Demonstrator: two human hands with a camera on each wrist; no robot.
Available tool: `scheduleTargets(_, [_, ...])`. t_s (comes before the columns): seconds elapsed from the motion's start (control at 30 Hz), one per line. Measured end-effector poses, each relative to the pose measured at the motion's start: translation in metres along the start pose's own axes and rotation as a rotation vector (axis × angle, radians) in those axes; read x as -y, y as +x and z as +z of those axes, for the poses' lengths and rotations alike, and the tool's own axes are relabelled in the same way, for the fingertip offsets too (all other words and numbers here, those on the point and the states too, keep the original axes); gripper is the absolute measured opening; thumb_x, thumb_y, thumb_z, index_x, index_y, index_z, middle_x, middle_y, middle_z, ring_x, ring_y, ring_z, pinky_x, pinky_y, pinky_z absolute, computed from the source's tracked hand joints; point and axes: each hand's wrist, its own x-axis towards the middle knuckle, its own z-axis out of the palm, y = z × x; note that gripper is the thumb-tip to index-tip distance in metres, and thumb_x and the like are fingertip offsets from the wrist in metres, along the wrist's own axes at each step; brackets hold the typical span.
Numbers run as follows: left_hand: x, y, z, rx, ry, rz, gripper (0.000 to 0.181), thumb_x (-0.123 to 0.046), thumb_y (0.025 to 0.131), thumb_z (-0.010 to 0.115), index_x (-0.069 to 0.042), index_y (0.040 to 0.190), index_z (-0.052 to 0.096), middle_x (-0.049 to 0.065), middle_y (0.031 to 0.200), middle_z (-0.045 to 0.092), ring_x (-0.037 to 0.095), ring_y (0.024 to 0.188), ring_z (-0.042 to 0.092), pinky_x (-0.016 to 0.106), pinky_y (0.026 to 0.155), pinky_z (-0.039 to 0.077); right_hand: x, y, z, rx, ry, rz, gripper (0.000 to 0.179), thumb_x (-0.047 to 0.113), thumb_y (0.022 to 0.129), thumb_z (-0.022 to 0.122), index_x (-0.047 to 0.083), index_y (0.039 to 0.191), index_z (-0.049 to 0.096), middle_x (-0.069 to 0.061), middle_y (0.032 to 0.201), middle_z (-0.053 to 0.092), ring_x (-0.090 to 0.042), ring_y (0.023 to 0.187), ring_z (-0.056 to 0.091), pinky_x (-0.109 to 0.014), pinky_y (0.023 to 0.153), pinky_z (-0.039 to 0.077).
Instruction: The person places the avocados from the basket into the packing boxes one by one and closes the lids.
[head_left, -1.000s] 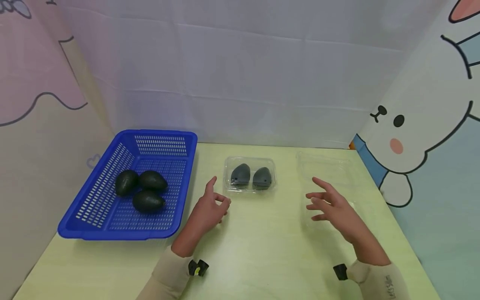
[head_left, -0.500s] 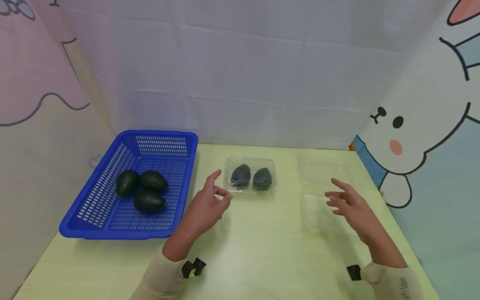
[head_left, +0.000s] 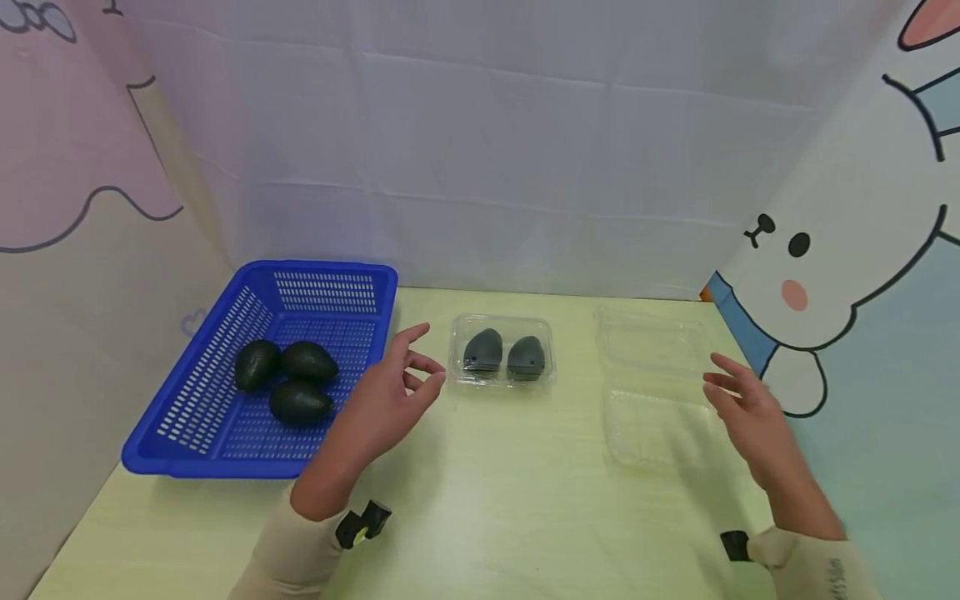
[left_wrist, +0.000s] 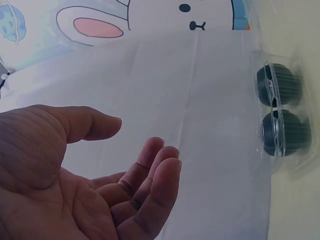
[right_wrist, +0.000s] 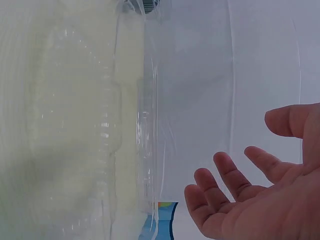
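My left hand (head_left: 382, 408) hovers beside the right rim of a blue plastic basket (head_left: 258, 468), fingers loosely bent and holding nothing. Three dark green avocados (head_left: 300, 403) lie in that basket. Just beyond my left fingertips, a closed clear plastic clamshell box (head_left: 551, 358) holds two dark green avocado-like fruits (head_left: 526, 357); the left wrist view shows it at its right side. On the right, my right hand (head_left: 753, 425) floats with relaxed fingers and touches nothing. A second clear clamshell box (head_left: 647, 427) lies unfolded on the table, close to those fingers.
The pale yellow table (head_left: 517, 508) bears all of this. Behind it hangs a white cloth (head_left: 480, 167), and a printed rabbit curtain (head_left: 862, 250) stands along the right edge.
My left hand has drawn left, towards the basket. My right hand has moved right, off the unfolded clamshell box, and more of that box shows.
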Motion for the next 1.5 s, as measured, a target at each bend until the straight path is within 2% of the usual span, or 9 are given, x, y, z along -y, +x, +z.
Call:
scheduleTargets(0.17, [0.0, 0.002, -0.02, 0.008, 0.07, 0.01, 0.067, -0.026, 0.103, 0.063, -0.014, 0.16, 0.03, 0.005, 0.123, 0.068, 0.024, 0.104, 0.068, 0.04, 0.079, 0.059, -0.009, 0.002, -0.011, -0.049, -0.023, 0.039, 0.064, 0.038, 0.111, 0.043, 0.01, 0.165, 0.022, -0.031, 0.156, 0.036, -0.054, 0.14, 0.037, -0.046, 0.101, 0.048])
scheduleTargets(0.27, [0.0, 0.003, -0.033, 0.015, 0.115, -0.012, 0.068, -0.029, 0.104, 0.063, -0.015, 0.161, 0.028, 0.006, 0.128, 0.066, 0.027, 0.109, 0.066, 0.043, 0.08, 0.059, -0.017, 0.002, -0.017, -0.062, -0.01, 0.072, 0.067, 0.04, 0.11, 0.044, 0.009, 0.165, 0.021, -0.031, 0.16, 0.03, -0.056, 0.144, 0.028, -0.072, 0.105, 0.034])
scheduleTargets(0.4, [0.001, 0.006, -0.051, 0.028, 0.183, -0.038, 0.071, -0.031, 0.104, 0.062, -0.015, 0.162, 0.024, 0.009, 0.135, 0.062, 0.031, 0.116, 0.064, 0.048, 0.083, 0.059, -0.029, 0.002, -0.025, -0.05, -0.013, 0.113, 0.07, 0.04, 0.11, 0.043, 0.006, 0.165, 0.016, -0.034, 0.162, 0.022, -0.06, 0.144, 0.022, -0.077, 0.104, 0.03])
scheduleTargets(0.77, [0.024, 0.022, -0.102, 0.058, 0.368, -0.04, 0.072, -0.032, 0.104, 0.063, -0.007, 0.162, 0.028, 0.023, 0.151, 0.047, 0.045, 0.136, 0.047, 0.066, 0.103, 0.042, -0.059, 0.006, -0.044, 0.056, -0.045, 0.226, 0.079, 0.041, 0.11, 0.042, 0.001, 0.164, 0.0, -0.043, 0.159, 0.013, -0.064, 0.14, 0.024, -0.073, 0.102, 0.035])
scheduleTargets(0.9, [0.036, 0.031, -0.114, 0.083, 0.412, -0.054, 0.074, -0.032, 0.103, 0.065, -0.003, 0.16, 0.03, 0.026, 0.154, 0.042, 0.047, 0.139, 0.042, 0.067, 0.106, 0.039, -0.07, 0.008, -0.046, 0.115, -0.01, 0.258, 0.081, 0.039, 0.111, 0.041, 0.0, 0.162, -0.007, -0.045, 0.157, 0.013, -0.061, 0.141, 0.026, -0.044, 0.093, 0.054])
scheduleTargets(1.0, [0.046, 0.039, -0.123, 0.102, 0.448, -0.051, 0.076, -0.031, 0.101, 0.067, -0.001, 0.16, 0.029, 0.03, 0.158, 0.034, 0.051, 0.143, 0.034, 0.069, 0.109, 0.033, -0.077, 0.008, -0.046, 0.153, 0.029, 0.279, 0.08, 0.037, 0.111, 0.038, -0.001, 0.161, -0.011, -0.046, 0.157, 0.014, -0.058, 0.139, 0.031, -0.023, 0.077, 0.055])
scheduleTargets(1.13, [0.06, 0.05, -0.132, 0.124, 0.496, -0.045, 0.08, -0.03, 0.1, 0.069, 0.003, 0.16, 0.027, 0.034, 0.161, 0.025, 0.054, 0.147, 0.023, 0.072, 0.112, 0.025, -0.086, 0.009, -0.044, 0.182, 0.064, 0.285, 0.079, 0.037, 0.112, 0.038, -0.003, 0.161, -0.01, -0.045, 0.156, 0.018, -0.021, 0.114, 0.063, -0.022, 0.077, 0.055])
scheduleTargets(1.23, [0.068, 0.056, -0.135, 0.144, 0.524, -0.051, 0.082, -0.03, 0.099, 0.07, 0.004, 0.159, 0.027, 0.035, 0.16, 0.025, 0.055, 0.147, 0.021, 0.072, 0.112, 0.023, -0.09, 0.01, -0.041, 0.196, 0.066, 0.29, 0.08, 0.038, 0.112, 0.041, -0.004, 0.161, -0.006, -0.044, 0.156, 0.022, 0.005, 0.095, 0.059, -0.025, 0.078, 0.055])
scheduleTargets(1.5, [0.086, 0.067, -0.139, 0.165, 0.618, -0.094, 0.085, -0.03, 0.096, 0.073, 0.005, 0.158, 0.028, 0.04, 0.156, 0.025, 0.06, 0.141, 0.026, 0.074, 0.109, 0.026, -0.095, 0.01, -0.031, 0.224, 0.075, 0.282, 0.071, 0.03, 0.113, 0.04, -0.006, 0.161, 0.002, -0.038, 0.151, 0.039, 0.006, 0.093, 0.061, -0.031, 0.08, 0.053])
